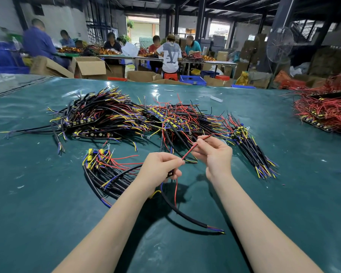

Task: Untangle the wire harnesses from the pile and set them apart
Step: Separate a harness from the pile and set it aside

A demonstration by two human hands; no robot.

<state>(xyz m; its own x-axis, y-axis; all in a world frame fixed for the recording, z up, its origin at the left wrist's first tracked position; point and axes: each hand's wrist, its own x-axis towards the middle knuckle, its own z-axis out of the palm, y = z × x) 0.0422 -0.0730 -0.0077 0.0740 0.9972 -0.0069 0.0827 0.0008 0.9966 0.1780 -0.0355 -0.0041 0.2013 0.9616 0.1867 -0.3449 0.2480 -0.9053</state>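
- Your left hand (161, 168) grips a harness (187, 216), its fingertips pinching the red wire (189, 151).
- Your right hand (215, 152) pinches the same wire higher up.
- The pile (165, 119) lies just beyond.

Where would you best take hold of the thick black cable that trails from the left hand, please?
Probably on the black cable's sheathed middle, pinched from above: it curves alone there, clear of the pile, while its end splits into thin coloured cores that would likely bend.

Bright overhead light — glare on table (156, 91) (edges warped).
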